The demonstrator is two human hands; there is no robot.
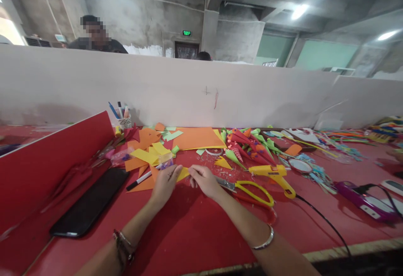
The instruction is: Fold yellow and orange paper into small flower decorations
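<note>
My left hand [165, 182] and my right hand [204, 180] meet over the red table [195, 230], both pinching a small yellow paper piece [183, 173] between their fingertips. The paper lies partly over an orange sheet [142, 184]. A black marker [138, 180] lies just left of my left hand. Yellow-handled scissors [252, 190] rest right beside my right hand, and a yellow glue gun [274, 174] lies beyond them with its black cord trailing to the table edge.
A black phone [90, 202] lies at left by a red divider [47, 162]. Paper scraps, an orange sheet [197, 138], rolled paper cones [245, 145] and a pen cup [124, 120] crowd the back. A purple device [365, 200] sits at right. A person is behind the white partition [201, 91].
</note>
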